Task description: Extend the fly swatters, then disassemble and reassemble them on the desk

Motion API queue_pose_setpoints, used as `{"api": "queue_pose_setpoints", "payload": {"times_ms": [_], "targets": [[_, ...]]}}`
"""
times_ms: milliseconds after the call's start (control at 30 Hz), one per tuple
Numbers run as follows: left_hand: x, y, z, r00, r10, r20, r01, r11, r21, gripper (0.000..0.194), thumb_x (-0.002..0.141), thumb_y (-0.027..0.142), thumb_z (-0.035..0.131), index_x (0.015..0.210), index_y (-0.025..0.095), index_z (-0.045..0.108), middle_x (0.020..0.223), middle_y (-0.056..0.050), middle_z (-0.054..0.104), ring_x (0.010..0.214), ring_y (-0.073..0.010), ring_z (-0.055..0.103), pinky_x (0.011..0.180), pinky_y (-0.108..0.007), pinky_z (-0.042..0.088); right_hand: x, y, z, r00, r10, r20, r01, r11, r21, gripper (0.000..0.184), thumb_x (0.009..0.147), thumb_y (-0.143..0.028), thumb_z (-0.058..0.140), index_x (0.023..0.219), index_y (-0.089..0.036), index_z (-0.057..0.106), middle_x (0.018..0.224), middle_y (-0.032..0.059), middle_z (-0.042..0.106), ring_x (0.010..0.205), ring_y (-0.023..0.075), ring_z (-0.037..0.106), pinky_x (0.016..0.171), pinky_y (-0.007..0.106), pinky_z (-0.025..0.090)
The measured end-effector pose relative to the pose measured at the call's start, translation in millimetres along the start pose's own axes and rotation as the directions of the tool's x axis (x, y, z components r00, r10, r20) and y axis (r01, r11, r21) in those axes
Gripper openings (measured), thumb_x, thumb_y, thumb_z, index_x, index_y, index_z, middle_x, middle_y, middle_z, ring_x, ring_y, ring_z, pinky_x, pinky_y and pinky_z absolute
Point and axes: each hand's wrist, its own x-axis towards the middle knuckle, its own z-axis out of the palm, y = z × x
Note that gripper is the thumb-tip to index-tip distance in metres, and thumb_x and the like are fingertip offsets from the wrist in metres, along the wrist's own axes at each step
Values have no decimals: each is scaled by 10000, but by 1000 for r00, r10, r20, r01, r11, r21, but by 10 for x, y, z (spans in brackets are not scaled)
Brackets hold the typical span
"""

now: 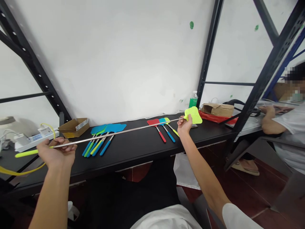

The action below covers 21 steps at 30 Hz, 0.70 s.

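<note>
Closed round a lime fly swatter (pixel 128 130): left hand (pixel 58 153) at eight o'clock, right hand (pixel 185 125) at three, likely because so long a metal shaft (pixel 124 131) needs two supports.

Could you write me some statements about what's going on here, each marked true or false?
1. The right hand grips the long swatter near its head. True.
2. Only one hand holds it. False: the left hand grips it too, toward its handle.
3. The head is red. False: it is yellow-green.
4. A red-handled swatter lies on the black table. True.
5. The bottle lies on its side. False: it stands upright.
6. An open box stands beside the power strip. True.
</note>
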Motion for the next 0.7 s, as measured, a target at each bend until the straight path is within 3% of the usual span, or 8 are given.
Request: {"api": "queue_pose_setpoints", "payload": {"times_ms": [333,533,700], "targets": [[44,-73,1,999,35,5,-35,999,10,252,746,317,418,522,212,373,399,44,290,360,-107,220,409,-262,252,100,-86,-59,995,-103,-6,101,986,-134,530,887,-643,482,627,-185,538,452,-48,426,385,61,372,364,183,319],[0,-80,56,999,27,36,-26,998,-48,245,743,293,430,524,210,357,401,50,276,361,-102,231,421,-257,254,79,-85,-33,989,-100,-107,82,983,-166,516,895,-610,471,605,-187,518,435,-58,401,373,55,347,352,175,291],[-105,-100,197,998,21,52,-17,997,-71,253,764,307,424,538,208,373,411,50,300,354,-96,240,424,-262,258,24,-40,24,989,-106,-102,85,978,-192,487,888,-586,475,613,-187,520,437,-67,386,370,55,341,354,179,283]]}}
